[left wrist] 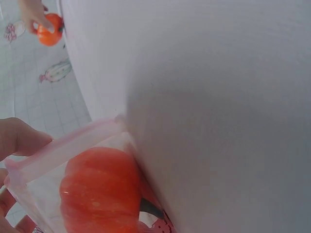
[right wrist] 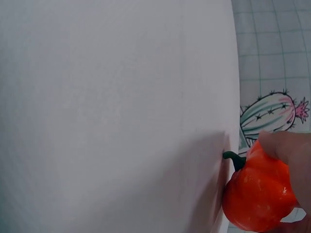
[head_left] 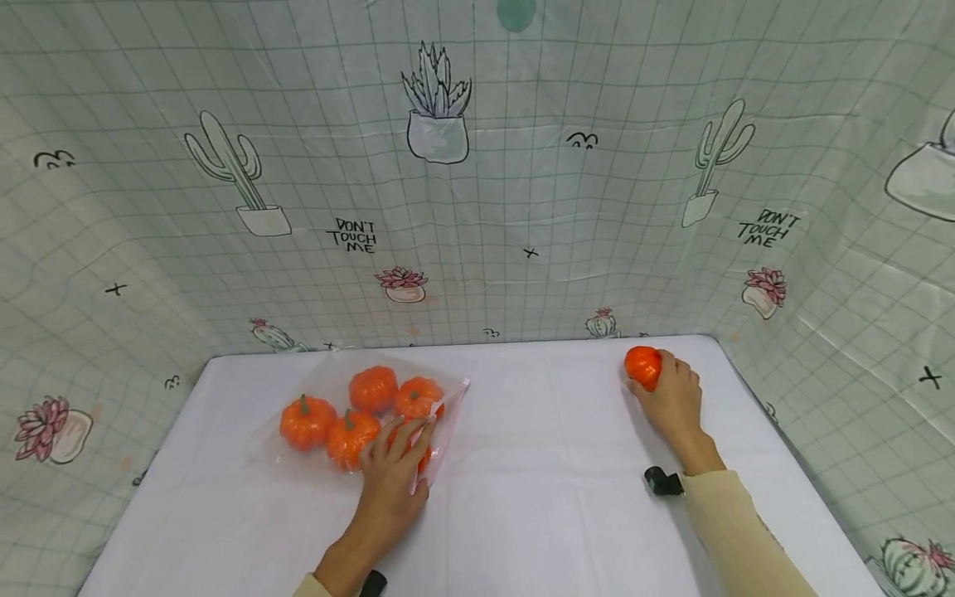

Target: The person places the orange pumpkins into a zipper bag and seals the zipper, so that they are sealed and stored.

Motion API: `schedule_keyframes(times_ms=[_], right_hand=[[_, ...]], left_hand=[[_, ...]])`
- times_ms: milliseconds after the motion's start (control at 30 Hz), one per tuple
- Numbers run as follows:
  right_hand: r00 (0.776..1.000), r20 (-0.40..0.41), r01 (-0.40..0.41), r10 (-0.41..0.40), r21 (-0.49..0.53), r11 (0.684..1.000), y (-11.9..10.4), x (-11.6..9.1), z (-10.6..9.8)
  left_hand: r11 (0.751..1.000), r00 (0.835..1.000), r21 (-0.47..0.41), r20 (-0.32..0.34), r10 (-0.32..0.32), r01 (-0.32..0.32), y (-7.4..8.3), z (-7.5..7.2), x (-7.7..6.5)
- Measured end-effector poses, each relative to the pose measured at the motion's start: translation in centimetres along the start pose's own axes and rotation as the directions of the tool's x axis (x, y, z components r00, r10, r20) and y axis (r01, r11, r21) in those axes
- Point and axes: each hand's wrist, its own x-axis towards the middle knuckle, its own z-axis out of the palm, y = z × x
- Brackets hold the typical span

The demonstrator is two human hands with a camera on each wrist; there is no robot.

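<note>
While the right hand [head_left: 675, 406] grips an orange pumpkin [head_left: 642, 368], far right corner of bench [head_left: 537, 448], green stem [right wrist: 238, 162] benchward, the left hand [head_left: 394, 468], fingers spread, touches a clear bag [head_left: 328, 381] of pumpkins [head_left: 307, 423]; backdrop cloth [head_left: 492, 203] lettered "DON'T TOUCH ME."

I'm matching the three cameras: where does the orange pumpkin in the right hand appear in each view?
Head: the orange pumpkin is right of centre, in the right hand, near the far edge of the white table.
Left wrist: small, near the upper left corner.
Right wrist: larger, at lower right.
Shared landmark: the round printed cactus by the table edge, near the pumpkin in all three.
</note>
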Motion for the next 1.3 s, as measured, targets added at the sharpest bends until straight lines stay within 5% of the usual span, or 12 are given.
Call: schedule_keyframes(times_ms=[333,700,1300], right_hand=[[1.0,0.008,-0.003,0.002,0.017,1.0,-0.1,0.0,0.2],[0.986,-0.005,0.166,-0.166,0.04,0.985,-3.1,-2.8,1.2],[0.892,0.084,0.433,-0.445,0.123,0.893,-11.6,-9.2,6.1]], left_hand=[[1.0,1.0,0.017,0.015,-0.013,0.013,0.2,-0.1,0.1],[0.998,0.996,0.018,0.066,-0.058,0.057,0.4,-0.1,0.3],[0.999,0.998,0.016,0.04,-0.043,0.043,0.4,-0.1,0.3]])
